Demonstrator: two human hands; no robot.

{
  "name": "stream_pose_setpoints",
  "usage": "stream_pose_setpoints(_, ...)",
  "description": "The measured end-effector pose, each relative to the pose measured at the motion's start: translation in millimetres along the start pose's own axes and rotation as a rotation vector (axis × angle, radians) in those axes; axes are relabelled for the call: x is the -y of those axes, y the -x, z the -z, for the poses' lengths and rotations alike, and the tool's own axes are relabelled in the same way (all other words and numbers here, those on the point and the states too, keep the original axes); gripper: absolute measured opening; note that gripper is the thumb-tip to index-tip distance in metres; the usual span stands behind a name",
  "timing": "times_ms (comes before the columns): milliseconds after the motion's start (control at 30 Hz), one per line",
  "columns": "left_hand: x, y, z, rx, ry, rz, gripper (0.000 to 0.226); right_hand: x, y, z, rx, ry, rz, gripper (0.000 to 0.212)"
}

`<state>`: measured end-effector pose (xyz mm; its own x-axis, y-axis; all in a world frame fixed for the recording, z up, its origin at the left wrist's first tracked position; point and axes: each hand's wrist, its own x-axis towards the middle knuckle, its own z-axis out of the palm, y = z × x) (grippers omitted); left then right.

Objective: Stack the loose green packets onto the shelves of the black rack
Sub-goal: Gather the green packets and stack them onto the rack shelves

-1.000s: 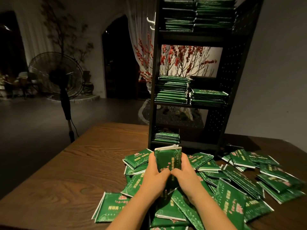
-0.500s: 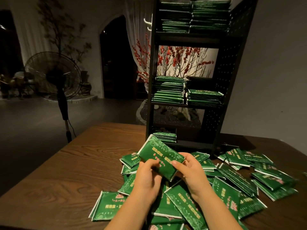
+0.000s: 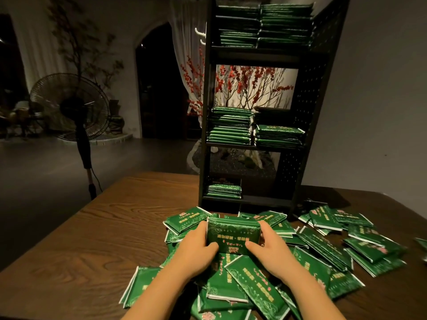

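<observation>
Both hands hold a small bundle of green packets [image 3: 233,234] just above the pile of loose green packets [image 3: 321,248] on the table. My left hand [image 3: 196,248] grips its left end and my right hand [image 3: 268,245] grips its right end, thumbs on top. The black rack [image 3: 205,112] stands right behind the bundle. Its top shelf carries tall stacks [image 3: 263,21], the middle shelf two stacks [image 3: 231,125], and the bottom shelf one short stack [image 3: 224,190] at the left.
The wooden table [image 3: 97,239] runs left of the pile, its far edge near the rack. A standing fan [image 3: 71,107] is on the floor beyond the table's left side. A grey wall is behind the rack on the right.
The bundle was held upright, then turned diagonally, and now lies level and square between both hands, lower and close to the pile.
</observation>
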<state>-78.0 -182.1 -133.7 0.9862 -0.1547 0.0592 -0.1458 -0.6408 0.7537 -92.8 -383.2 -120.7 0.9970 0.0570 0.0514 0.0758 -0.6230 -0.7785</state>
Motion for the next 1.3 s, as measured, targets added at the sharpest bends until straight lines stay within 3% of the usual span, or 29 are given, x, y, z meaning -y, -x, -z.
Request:
stream_pose_setpoints(100, -3, -5, 4, 0.013, -0.013, -0.029, 0.022, 3, -1, 6, -0.026, 0.024, 0.005, 0.066)
stream_pose_setpoints(200, -20, -13, 17, 0.032, 0.131, -0.057, 0.024, 18, -1, 24, -0.086, -0.147, 0.042, 0.021)
stream_pose_setpoints(267, -39, -20, 25, 0.007, 0.193, -0.099, 0.032, 24, -7, 36, -0.132, -0.343, 0.073, 0.012)
stream_pose_setpoints(333, -54, -29, 31, 0.024, 0.208, -0.159, 0.041, 29, -15, 51, -0.168, -0.503, 0.085, 0.016)
stream_pose_setpoints(433, -79, -43, 37, 0.065, 0.199, -0.203, 0.031, 38, -24, 72, -0.199, -0.591, 0.091, 0.015)
stream_pose_setpoints(567, -117, -66, 40, -0.002, 0.43, -0.186, 0.003, 59, -35, 102, -0.245, -0.758, 0.113, 0.014)
stream_pose_setpoints(667, -154, -81, 44, 0.017, 0.625, -0.097, 0.011, 76, -41, 129, -0.235, -0.926, 0.066, 0.016)
stream_pose_setpoints(900, -214, -118, 50, 0.052, 0.9, 0.026, 0.022, 101, -80, 172, -0.194, -1.022, -0.087, 0.016)
stream_pose_setpoints(1300, -232, -142, 42, -0.005, 1.218, 0.197, 0.021, 110, -123, 184, -0.227, -1.154, -0.213, 0.038)
